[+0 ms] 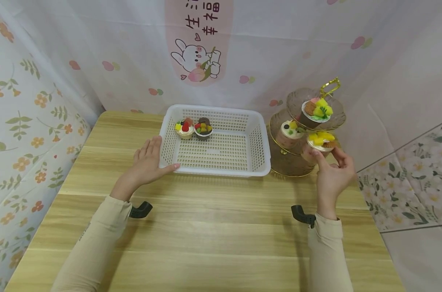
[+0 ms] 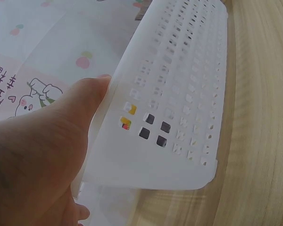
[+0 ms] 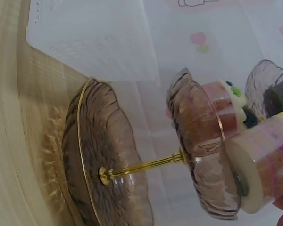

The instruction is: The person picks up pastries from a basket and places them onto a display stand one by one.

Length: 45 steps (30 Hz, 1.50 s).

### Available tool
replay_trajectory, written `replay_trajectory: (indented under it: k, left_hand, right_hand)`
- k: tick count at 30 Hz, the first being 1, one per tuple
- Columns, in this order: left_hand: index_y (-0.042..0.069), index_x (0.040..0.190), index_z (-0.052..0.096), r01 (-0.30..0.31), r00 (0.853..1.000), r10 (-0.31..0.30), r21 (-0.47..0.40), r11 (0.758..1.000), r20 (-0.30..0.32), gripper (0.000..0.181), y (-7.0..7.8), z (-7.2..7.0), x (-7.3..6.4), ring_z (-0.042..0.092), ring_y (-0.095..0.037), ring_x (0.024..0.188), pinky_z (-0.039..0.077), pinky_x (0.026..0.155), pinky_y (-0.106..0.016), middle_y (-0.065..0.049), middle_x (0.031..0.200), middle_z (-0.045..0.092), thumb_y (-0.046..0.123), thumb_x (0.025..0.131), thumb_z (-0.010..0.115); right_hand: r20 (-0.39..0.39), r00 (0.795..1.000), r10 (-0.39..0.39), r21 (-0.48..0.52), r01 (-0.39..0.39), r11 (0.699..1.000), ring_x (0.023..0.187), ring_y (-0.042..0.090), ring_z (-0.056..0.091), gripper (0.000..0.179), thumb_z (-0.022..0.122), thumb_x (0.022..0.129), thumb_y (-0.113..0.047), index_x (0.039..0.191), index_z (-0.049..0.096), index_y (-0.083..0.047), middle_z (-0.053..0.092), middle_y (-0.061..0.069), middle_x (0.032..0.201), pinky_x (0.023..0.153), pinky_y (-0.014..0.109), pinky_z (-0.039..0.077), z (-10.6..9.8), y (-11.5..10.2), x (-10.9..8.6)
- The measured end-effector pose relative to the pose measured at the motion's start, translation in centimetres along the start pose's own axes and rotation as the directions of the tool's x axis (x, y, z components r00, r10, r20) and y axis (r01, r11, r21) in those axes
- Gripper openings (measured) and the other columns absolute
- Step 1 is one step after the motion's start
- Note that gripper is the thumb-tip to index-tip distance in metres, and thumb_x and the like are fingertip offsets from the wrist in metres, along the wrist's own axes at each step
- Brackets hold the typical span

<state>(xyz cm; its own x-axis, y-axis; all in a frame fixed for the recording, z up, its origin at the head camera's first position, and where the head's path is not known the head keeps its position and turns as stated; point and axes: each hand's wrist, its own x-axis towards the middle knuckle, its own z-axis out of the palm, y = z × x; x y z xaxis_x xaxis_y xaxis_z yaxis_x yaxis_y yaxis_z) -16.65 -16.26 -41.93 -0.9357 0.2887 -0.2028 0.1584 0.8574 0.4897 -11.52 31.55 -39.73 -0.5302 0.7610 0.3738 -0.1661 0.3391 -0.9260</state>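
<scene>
My right hand (image 1: 334,174) pinches a toy dessert cup (image 1: 320,142) with yellow fruit and a biscuit on top, at the front edge of the tiered stand's (image 1: 293,164) middle plate. The right wrist view shows this cup (image 3: 262,169) tilted, its pale base overlapping the plate's rim. On the same plate sits another dessert cup (image 1: 289,134); a brown one (image 1: 316,112) stands on the top plate. With straight fingers, my left hand (image 1: 146,162) rests at the front left corner of a white basket (image 1: 215,172), thumb along the rim.
Inside the basket's left end are two small cupcakes, one cream-coloured (image 1: 185,129) and one dark (image 1: 203,130). The stand is close beside the basket's right end and has a gold handle (image 1: 330,86). Behind the wooden table (image 1: 213,227) hangs a printed curtain (image 1: 264,52).
</scene>
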Motion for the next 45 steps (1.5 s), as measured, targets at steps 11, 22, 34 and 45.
replay_trajectory:
  k: [11,22,34,45]
  left_hand:
    - [0.005,0.157,-0.014,0.005,1.000,-0.005,-0.005,1.000,0.004,0.119,0.2,-0.1,-0.1,-0.007,-0.049,0.152,-0.001,0.116,-0.073,-0.025,0.166,-0.007,0.072,0.087,0.054]
    - [0.005,0.157,-0.014,0.006,1.000,-0.006,-0.006,1.000,0.014,0.119,0.2,-0.1,-0.1,-0.007,-0.049,0.152,-0.002,0.116,-0.074,-0.024,0.166,-0.009,0.073,0.087,0.053]
    - [0.006,0.157,-0.014,0.002,1.000,-0.002,-0.014,1.000,0.008,0.118,0.0,-0.1,0.1,-0.007,-0.049,0.152,-0.001,0.115,-0.074,-0.024,0.166,-0.008,0.073,0.087,0.053]
    - [0.005,0.157,-0.013,-0.001,1.000,0.001,-0.012,1.000,0.007,0.118,0.0,-0.1,0.0,-0.007,-0.049,0.152,-0.001,0.115,-0.074,-0.024,0.166,-0.008,0.072,0.087,0.053]
  right_hand:
    - [-0.068,0.998,0.000,0.041,0.003,0.999,0.077,-0.001,0.059,0.046,0.093,0.065,-0.023,0.104,0.074,-0.009,0.071,-0.012,0.095,0.054,0.012,0.035,1.3,1.4,0.8]
    - [-0.132,0.991,0.032,0.074,-0.023,0.997,0.052,-0.003,0.042,0.041,0.092,0.066,-0.020,0.102,0.074,-0.010,0.073,-0.006,0.099,0.049,0.012,0.030,1.9,1.4,0.8]
    - [-0.148,0.986,0.071,0.036,-0.067,0.997,0.075,0.000,0.055,0.039,0.092,0.068,-0.019,0.101,0.073,-0.011,0.071,-0.007,0.099,0.054,0.015,0.028,2.6,1.7,1.4]
    - [-0.116,0.990,0.081,-0.113,-0.094,0.989,0.106,0.009,0.064,0.040,0.091,0.070,-0.027,0.102,0.073,-0.010,0.072,-0.005,0.100,0.088,0.020,0.043,3.3,1.4,1.7]
